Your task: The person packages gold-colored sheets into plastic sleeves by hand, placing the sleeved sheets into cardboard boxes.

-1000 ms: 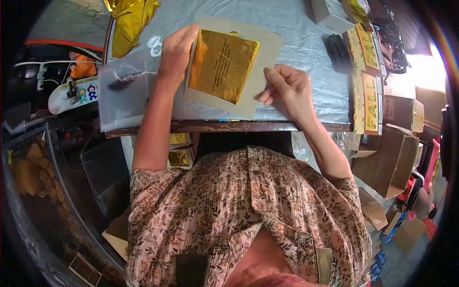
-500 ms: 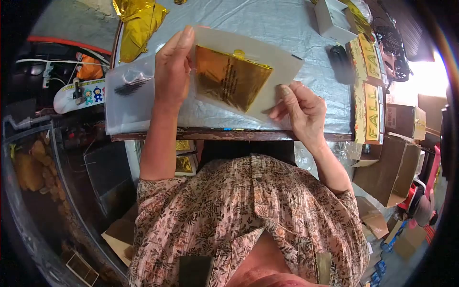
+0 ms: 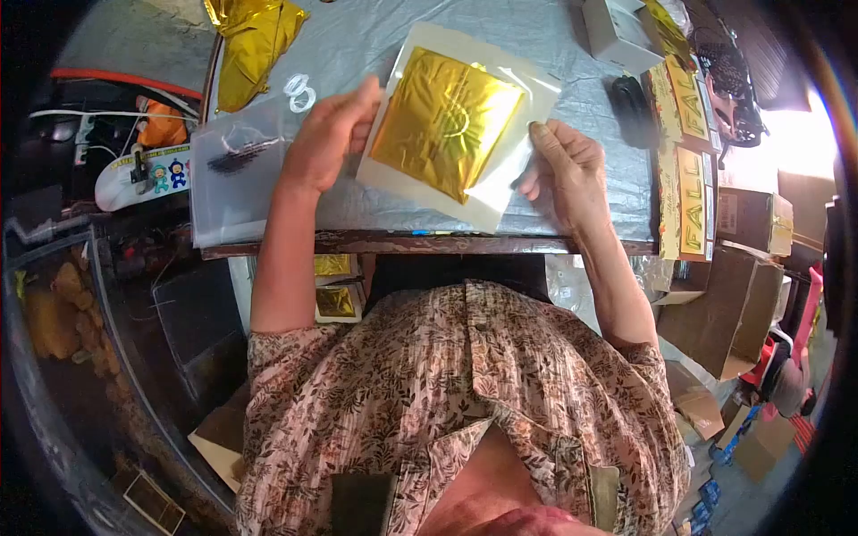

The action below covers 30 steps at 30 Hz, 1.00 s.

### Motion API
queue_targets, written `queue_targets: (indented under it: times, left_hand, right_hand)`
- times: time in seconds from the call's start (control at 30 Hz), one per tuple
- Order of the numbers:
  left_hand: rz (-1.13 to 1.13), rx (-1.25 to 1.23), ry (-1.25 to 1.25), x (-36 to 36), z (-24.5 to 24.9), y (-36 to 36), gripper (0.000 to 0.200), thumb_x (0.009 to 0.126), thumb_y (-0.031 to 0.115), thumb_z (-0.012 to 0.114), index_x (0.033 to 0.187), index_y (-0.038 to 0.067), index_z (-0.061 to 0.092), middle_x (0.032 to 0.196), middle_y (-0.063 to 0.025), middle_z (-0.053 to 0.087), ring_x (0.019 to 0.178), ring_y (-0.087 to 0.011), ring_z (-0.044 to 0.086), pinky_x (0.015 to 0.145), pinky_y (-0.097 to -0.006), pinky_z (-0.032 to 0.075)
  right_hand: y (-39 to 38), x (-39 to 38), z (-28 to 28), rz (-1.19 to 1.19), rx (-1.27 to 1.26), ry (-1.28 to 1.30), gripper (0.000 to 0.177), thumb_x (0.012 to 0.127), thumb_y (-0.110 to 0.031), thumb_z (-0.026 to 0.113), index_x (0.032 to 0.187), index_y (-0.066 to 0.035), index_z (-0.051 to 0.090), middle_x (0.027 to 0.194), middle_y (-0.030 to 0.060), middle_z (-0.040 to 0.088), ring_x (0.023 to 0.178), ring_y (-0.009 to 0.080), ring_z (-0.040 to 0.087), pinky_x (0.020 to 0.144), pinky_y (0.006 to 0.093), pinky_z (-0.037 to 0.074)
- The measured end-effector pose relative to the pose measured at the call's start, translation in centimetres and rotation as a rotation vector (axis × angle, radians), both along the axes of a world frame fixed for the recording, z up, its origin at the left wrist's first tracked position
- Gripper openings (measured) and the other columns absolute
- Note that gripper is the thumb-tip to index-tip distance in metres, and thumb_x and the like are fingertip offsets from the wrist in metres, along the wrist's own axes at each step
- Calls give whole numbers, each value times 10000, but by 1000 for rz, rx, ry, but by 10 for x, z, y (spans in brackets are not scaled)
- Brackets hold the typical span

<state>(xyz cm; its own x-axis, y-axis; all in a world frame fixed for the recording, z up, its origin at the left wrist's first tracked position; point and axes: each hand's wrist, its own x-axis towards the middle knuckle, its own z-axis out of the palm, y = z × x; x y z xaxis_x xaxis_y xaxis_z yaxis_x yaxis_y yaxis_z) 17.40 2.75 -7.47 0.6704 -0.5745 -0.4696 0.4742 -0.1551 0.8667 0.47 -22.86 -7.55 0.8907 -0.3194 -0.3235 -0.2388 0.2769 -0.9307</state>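
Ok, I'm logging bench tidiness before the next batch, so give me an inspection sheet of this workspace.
surface: table under a silvery grey cover.
job's things: gold foil square in a clear sleeve on a white card.
clutter: clear bags, crumpled gold foil, white box, black object, FALL banners.
grips: left hand and right hand each hold a side edge of the white card.
cables: white cable left of the table.
surroundings: cardboard boxes at right.

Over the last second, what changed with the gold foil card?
The card with its gold foil came up off the table, tilted, and now shows a face without the dark print. Left hand and right hand stayed on its edges. Clear bag and black object stayed put.
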Motion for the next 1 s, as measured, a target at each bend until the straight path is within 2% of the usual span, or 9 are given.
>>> queue_targets:
  times: [0.2, 0.33, 0.53, 0.63, 0.7, 0.8, 0.83, 0.93, 1.0]
  left_hand:
    - [-15, -147, -178, -8, -23, 1, 299, 1042, 249, 611, 1167, -3, 715, 1056, -37, 743, 898, -79, 687, 792, -258, 547]
    - [25, -159, -122, -13, -22, 2, 299, 1040, 255, 618, 1154, -2, 718, 1023, -23, 742, 864, -80, 686, 763, -249, 547]
    - [56, -188, -72, -15, -22, 2, 289, 1037, 219, 622, 1171, -14, 729, 1001, -15, 741, 866, -48, 653, 773, -215, 528]
    - [29, -173, -24, -15, -18, 7, 312, 1050, 285, 599, 1154, 17, 718, 996, -25, 747, 831, -90, 695, 752, -251, 549]
    - [-60, -23, -77, -11, -8, 11, 390, 1060, 372, 558, 1155, 28, 718, 1035, -26, 743, 884, -87, 691, 767, -248, 542]
    - [41, -105, -25, 6, -6, -2, 471, 1065, 441, 509, 1184, 32, 710, 1116, -38, 728, 949, -85, 677, 822, -246, 532]
    - [20, -227, -35, 7, 1, -12, 478, 1076, 429, 483, 1249, 34, 687, 1197, -57, 702, 986, -97, 666, 872, -249, 521]
    - [-5, -146, -194, 2, 22, -27, 481, 1074, 382, 499, 1288, -22, 650, 1194, -92, 700, 1079, -138, 661, 944, -289, 525]
    - [39, -222, -166, 5, 7, -34, 459, 1073, 356, 503, 1280, -25, 654, 1192, -94, 699, 1073, -149, 671, 935, -291, 535]
  right_hand:
    - [-5, 3, 0, 56, 25, 37, 278, 1035, -244, 623, 902, -10, 691, 623, 60, 664, 480, 84, 585, 451, 204, 445]
    - [-7, 1, -2, 90, -27, 35, 309, 1038, -240, 620, 808, -39, 669, 593, 71, 654, 475, 89, 576, 467, 210, 453]
    - [-8, -2, -2, 88, -22, 19, 312, 1040, -244, 615, 823, -28, 673, 596, 70, 655, 467, 93, 563, 461, 217, 444]
    - [-8, -3, 1, 85, -55, 33, 311, 1039, -251, 619, 839, -22, 680, 590, 68, 651, 456, 96, 554, 451, 220, 429]
    - [-11, -5, 4, 122, -70, 36, 309, 1039, -255, 620, 847, -21, 684, 588, 69, 650, 451, 96, 550, 448, 222, 423]
    - [-6, -7, 4, 198, -92, 58, 305, 1037, -261, 625, 859, -21, 690, 587, 72, 652, 445, 96, 549, 444, 223, 420]
    - [-3, -7, 4, 226, -103, 69, 303, 1035, -263, 628, 865, -21, 692, 587, 73, 654, 443, 95, 551, 445, 223, 422]
    - [2, -8, 6, 235, -70, 73, 296, 1031, -260, 637, 871, -17, 696, 589, 75, 656, 446, 99, 561, 444, 223, 425]
    - [2, -9, 3, 223, -52, 66, 293, 1028, -256, 641, 873, -14, 697, 592, 74, 658, 446, 100, 567, 443, 223, 429]
